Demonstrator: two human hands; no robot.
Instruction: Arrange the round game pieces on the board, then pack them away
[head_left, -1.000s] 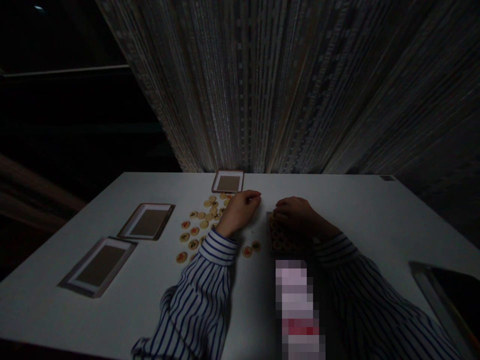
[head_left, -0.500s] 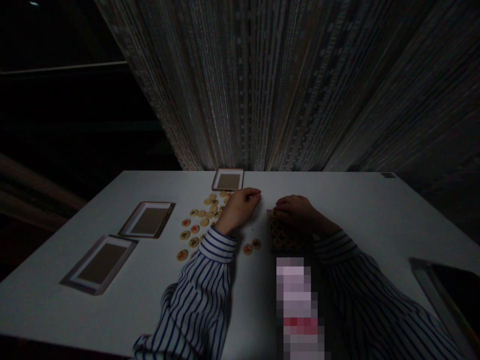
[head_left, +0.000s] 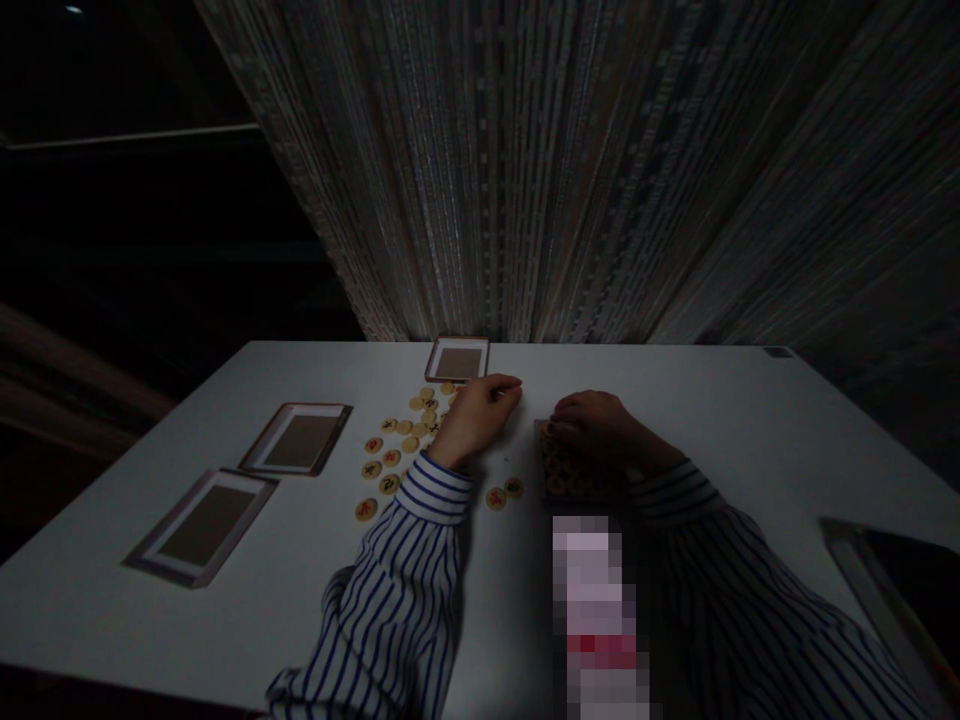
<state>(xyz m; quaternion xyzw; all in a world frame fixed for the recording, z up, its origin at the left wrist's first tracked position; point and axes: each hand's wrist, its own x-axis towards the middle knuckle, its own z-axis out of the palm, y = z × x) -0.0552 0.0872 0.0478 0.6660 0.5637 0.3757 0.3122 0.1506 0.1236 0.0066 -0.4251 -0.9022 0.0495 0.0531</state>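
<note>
My left hand (head_left: 480, 412) is over the right side of a spread of round wooden pieces (head_left: 409, 444) marked with red or black characters. Its fingers are curled together, and what they hold, if anything, is too small to name. My right hand (head_left: 596, 425) reaches over the far part of a dark box (head_left: 555, 497) filled with rows of similar round pieces. The fingers of that hand are bent down at the box's far left corner; a piece under the fingertips cannot be made out clearly. Between the hands, nearer me, lie a red-marked piece (head_left: 496, 498) and a black-marked piece (head_left: 514, 487).
Two shallow trays (head_left: 296, 439) (head_left: 201, 527) lie at the left of the white table (head_left: 300, 620). Another tray (head_left: 458, 359) is at the far edge. A dark-centred object (head_left: 900, 590) lies at the right. Behind the table hangs a string curtain (head_left: 510, 180). A pixelated patch covers the near middle.
</note>
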